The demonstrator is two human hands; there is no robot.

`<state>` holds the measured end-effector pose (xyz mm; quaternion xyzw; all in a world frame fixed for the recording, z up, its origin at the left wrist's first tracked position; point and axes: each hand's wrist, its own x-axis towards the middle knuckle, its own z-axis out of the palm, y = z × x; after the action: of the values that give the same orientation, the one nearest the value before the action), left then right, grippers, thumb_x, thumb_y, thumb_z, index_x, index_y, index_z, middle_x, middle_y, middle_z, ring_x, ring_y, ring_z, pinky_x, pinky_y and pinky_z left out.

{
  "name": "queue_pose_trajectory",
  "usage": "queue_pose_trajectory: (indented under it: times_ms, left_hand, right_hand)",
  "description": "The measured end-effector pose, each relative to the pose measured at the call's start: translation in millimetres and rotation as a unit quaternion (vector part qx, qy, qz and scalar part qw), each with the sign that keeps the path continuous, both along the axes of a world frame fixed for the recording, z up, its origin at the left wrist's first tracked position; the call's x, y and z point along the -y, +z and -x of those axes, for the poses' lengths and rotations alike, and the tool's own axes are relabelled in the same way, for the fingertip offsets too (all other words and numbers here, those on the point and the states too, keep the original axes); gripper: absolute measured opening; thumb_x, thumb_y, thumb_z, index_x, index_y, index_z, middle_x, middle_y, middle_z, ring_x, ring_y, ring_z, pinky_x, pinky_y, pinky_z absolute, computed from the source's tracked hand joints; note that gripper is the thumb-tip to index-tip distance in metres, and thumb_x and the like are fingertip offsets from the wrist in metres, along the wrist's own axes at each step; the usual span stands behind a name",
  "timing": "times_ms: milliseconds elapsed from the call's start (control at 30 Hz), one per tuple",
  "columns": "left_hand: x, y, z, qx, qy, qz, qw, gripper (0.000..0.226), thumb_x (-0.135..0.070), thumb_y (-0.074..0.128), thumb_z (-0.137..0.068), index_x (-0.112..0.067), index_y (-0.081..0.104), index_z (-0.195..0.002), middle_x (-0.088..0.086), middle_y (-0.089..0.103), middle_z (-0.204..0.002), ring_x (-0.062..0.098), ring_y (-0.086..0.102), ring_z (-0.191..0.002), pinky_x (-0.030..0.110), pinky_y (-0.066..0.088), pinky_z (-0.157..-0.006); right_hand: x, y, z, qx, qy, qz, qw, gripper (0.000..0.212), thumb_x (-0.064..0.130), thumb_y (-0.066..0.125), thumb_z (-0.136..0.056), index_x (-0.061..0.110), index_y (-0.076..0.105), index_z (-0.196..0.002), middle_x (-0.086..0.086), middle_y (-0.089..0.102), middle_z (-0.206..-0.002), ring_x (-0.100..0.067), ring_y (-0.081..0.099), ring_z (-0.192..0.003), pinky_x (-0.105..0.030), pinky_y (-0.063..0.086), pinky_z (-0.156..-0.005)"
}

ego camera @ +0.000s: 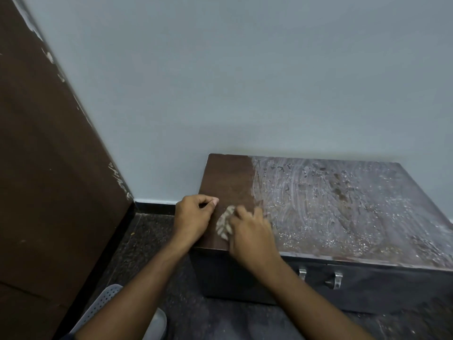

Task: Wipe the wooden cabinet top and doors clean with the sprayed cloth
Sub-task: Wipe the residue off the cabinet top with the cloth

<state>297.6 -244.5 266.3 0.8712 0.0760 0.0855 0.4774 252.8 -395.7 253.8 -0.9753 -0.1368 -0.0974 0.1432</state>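
Note:
A low dark wooden cabinet stands against the pale wall. A strip at the left of its top is clean brown wood; the rest is covered in whitish smears and wet droplets. My right hand presses a small crumpled beige cloth onto the clean strip near the front left corner. My left hand rests on the cabinet's left edge, fingers curled, with nothing visible in it. The front doors are dark, with two metal handles.
A tall brown wooden panel leans along the left side. The floor is dark speckled stone. A white perforated plastic object lies at the bottom left by my arm.

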Motion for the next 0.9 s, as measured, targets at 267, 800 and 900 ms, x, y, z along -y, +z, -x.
queue_pose_trajectory:
  times_ms: [267, 800, 900]
  left_hand:
    - [0, 1, 2, 0.013, 0.002, -0.025, 1.000, 0.012, -0.021, 0.070, -0.092, -0.018, 0.079, -0.098, -0.013, 0.073, -0.087, -0.011, 0.061, -0.078, 0.000, 0.042, -0.066]
    - [17, -9, 14, 0.046, -0.038, -0.095, 0.994, 0.012, -0.018, 0.072, -0.089, -0.017, 0.080, -0.097, -0.004, 0.076, -0.096, 0.000, 0.062, -0.084, -0.006, 0.036, -0.068]
    - [20, -8, 24, 0.044, -0.041, -0.105, 0.993, 0.012, -0.018, 0.071, -0.090, -0.017, 0.080, -0.098, -0.006, 0.075, -0.096, -0.001, 0.061, -0.084, -0.005, 0.036, -0.066]
  right_hand:
    - [-18, 2, -1, 0.018, 0.073, 0.004, 0.997, 0.032, 0.028, 0.059, -0.088, 0.016, 0.065, -0.117, 0.002, 0.054, -0.114, -0.030, 0.049, -0.098, -0.042, 0.044, -0.072]
    - [7, 4, -3, 0.001, -0.082, -0.034, 0.996, 0.027, 0.018, 0.057, -0.089, 0.017, 0.067, -0.113, 0.002, 0.055, -0.121, -0.028, 0.046, -0.105, -0.040, 0.044, -0.086]
    - [3, 10, -1, -0.012, -0.100, -0.047, 0.994, 0.024, 0.015, 0.056, -0.089, 0.016, 0.067, -0.111, 0.001, 0.055, -0.123, -0.029, 0.045, -0.109, -0.041, 0.044, -0.090]
